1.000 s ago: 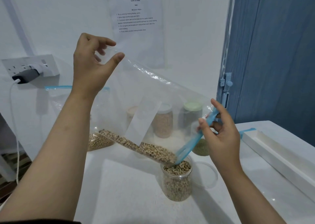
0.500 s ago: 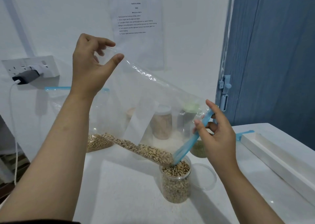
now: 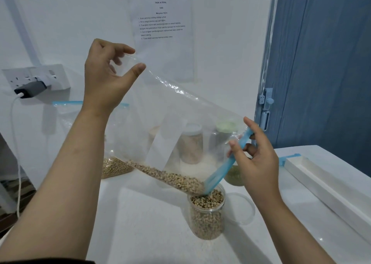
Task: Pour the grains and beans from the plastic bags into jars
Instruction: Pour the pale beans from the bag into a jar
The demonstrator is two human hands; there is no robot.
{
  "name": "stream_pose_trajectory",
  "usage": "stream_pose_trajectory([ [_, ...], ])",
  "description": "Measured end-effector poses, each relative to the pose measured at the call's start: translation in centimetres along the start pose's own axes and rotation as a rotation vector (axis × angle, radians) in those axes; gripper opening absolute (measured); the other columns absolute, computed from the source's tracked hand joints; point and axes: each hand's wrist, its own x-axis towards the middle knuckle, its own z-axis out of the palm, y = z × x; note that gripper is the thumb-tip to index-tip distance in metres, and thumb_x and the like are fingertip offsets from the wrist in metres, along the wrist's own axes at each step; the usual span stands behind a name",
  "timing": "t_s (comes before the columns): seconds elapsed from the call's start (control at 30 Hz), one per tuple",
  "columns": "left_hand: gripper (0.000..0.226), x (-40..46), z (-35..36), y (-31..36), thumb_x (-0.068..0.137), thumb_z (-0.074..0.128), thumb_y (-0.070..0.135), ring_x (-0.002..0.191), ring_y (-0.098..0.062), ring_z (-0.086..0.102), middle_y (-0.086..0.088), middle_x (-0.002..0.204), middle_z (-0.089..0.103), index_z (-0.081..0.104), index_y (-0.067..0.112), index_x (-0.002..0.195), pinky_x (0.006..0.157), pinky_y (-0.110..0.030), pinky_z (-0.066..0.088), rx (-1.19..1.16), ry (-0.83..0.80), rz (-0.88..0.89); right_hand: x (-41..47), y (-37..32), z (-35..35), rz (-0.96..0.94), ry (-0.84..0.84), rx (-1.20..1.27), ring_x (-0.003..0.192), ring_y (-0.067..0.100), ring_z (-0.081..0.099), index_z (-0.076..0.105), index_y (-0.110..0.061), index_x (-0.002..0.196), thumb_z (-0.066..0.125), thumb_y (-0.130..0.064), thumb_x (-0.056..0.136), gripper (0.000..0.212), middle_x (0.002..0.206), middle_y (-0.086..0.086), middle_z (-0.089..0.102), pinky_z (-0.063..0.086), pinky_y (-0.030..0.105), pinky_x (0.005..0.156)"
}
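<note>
A clear plastic bag (image 3: 180, 111) with a blue zip strip hangs tilted over an open clear jar (image 3: 206, 217). My left hand (image 3: 106, 78) pinches the bag's raised bottom corner up high. My right hand (image 3: 255, 159) pinches the blue zip mouth just above the jar. Pale beans (image 3: 172, 178) lie along the bag's lower edge and run down to the mouth, which dips into the jar's opening. The jar is nearly full of the same beans.
A clear lid (image 3: 244, 208) lies right of the jar. Behind the bag stand lidded jars (image 3: 191, 143) and another bag of grain (image 3: 114, 167). A long white box (image 3: 329, 185) lies on the table's right side. A socket with a charger (image 3: 34, 83) is on the wall.
The bag's mouth end and my right hand have shifted slightly with the bag still tilted. Beans keep sliding toward the jar; my left hand holds the corner in the same place.
</note>
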Motion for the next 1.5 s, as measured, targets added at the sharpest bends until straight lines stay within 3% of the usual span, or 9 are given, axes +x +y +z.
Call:
stream_pose_trajectory([
  [0.47, 0.030, 0.2, 0.3, 0.0, 0.082, 0.076, 0.039, 0.089, -0.006, 0.052, 0.018, 0.098, 0.045, 0.064, 0.029, 0.107, 0.074, -0.017, 0.043, 0.008, -0.001, -0.004, 0.3, 0.2, 0.0, -0.009, -0.002, 0.008, 0.084, 0.019, 0.072, 0.052, -0.032, 0.139, 0.066, -0.007, 0.094, 0.053, 0.105, -0.013, 0.060, 0.059, 0.024, 0.076],
  [0.67, 0.030, 0.1, 0.6, 0.1, 0.082, 0.077, 0.039, 0.088, -0.007, 0.053, 0.017, 0.098, 0.045, 0.063, 0.028, 0.108, 0.073, -0.018, 0.043, 0.008, -0.016, 0.009, 0.8, 1.3, -0.2, -0.123, -0.013, -0.321, 0.104, -0.011, 0.051, 0.054, -0.028, 0.139, 0.067, -0.019, 0.095, 0.047, 0.120, -0.010, 0.044, 0.052, 0.012, 0.077],
  [0.73, 0.030, 0.1, 0.7, 0.1, 0.082, 0.077, 0.039, 0.087, -0.006, 0.053, 0.017, 0.098, 0.045, 0.063, 0.028, 0.107, 0.073, -0.017, 0.043, 0.017, -0.024, 0.012, 1.0, 1.9, -0.2, -0.184, -0.028, -0.484, 0.113, -0.011, 0.041, 0.054, -0.026, 0.139, 0.064, -0.023, 0.096, 0.044, 0.136, -0.003, 0.035, 0.050, 0.020, 0.090],
  [0.83, 0.029, 0.1, 0.9, 0.1, 0.081, 0.077, 0.038, 0.085, -0.002, 0.051, 0.018, 0.098, 0.045, 0.063, 0.029, 0.104, 0.073, -0.016, 0.043, 0.013, -0.026, 0.002, 1.6, 2.4, -0.1, -0.255, -0.058, -0.683, 0.133, 0.019, 0.033, 0.055, -0.027, 0.139, 0.061, -0.027, 0.098, 0.041, 0.153, 0.004, 0.028, 0.030, 0.031, 0.107],
  [0.97, 0.029, 0.1, 1.0, 0.0, 0.081, 0.077, 0.037, 0.085, -0.003, 0.051, 0.017, 0.098, 0.045, 0.063, 0.028, 0.104, 0.073, -0.016, 0.043, 0.012, -0.034, 0.008, 2.2, 1.7, 0.1, -0.401, -0.108, -0.875, 0.130, 0.029, 0.038, 0.053, -0.028, 0.140, 0.048, -0.041, 0.097, 0.046, 0.142, 0.002, 0.047, 0.028, 0.053, 0.110],
  [1.1, 0.029, 0.0, 1.1, 0.0, 0.081, 0.077, 0.038, 0.084, 0.001, 0.050, 0.014, 0.100, 0.046, 0.063, 0.028, 0.104, 0.073, -0.015, 0.042, 0.014, -0.034, 0.010, 3.4, 0.3, 1.2, -0.437, -0.158, -0.872, 0.123, 0.024, 0.047, 0.045, -0.033, 0.145, 0.040, -0.046, 0.098, 0.049, 0.131, 0.002, 0.050, 0.021, 0.058, 0.113],
  [1.2, 0.029, 0.0, 1.0, 0.1, 0.081, 0.077, 0.038, 0.084, -0.001, 0.051, 0.013, 0.100, 0.046, 0.063, 0.028, 0.105, 0.073, -0.015, 0.042, 0.009, -0.034, 0.007, 4.7, -0.8, 2.2, -0.422, -0.258, -0.846, 0.122, 0.021, 0.049, 0.035, -0.040, 0.149, 0.037, -0.050, 0.100, 0.050, 0.135, 0.002, 0.050, 0.024, 0.052, 0.111],
  [1.33, 0.028, 0.1, 1.0, 0.2, 0.082, 0.077, 0.037, 0.086, -0.007, 0.052, 0.017, 0.099, 0.045, 0.063, 0.028, 0.104, 0.074, -0.018, 0.044, -0.005, -0.043, 0.005, 6.1, -1.3, 2.8, -0.471, -0.360, -0.712, 0.084, 0.014, 0.052, 0.039, -0.034, 0.150, 0.050, -0.030, 0.103, 0.049, 0.094, -0.005, 0.056, 0.047, 0.040, 0.083],
  [1.5, 0.028, 0.3, 0.7, 0.3, 0.082, 0.077, 0.038, 0.086, -0.007, 0.052, 0.018, 0.098, 0.045, 0.063, 0.028, 0.104, 0.074, -0.018, 0.044, -0.003, -0.049, 0.011, 5.7, -1.5, 2.5, -0.480, -0.328, -0.550, 0.077, 0.001, 0.045, 0.051, -0.026, 0.145, 0.057, -0.015, 0.101, 0.046, 0.087, -0.005, 0.054, 0.039, 0.015, 0.071],
])
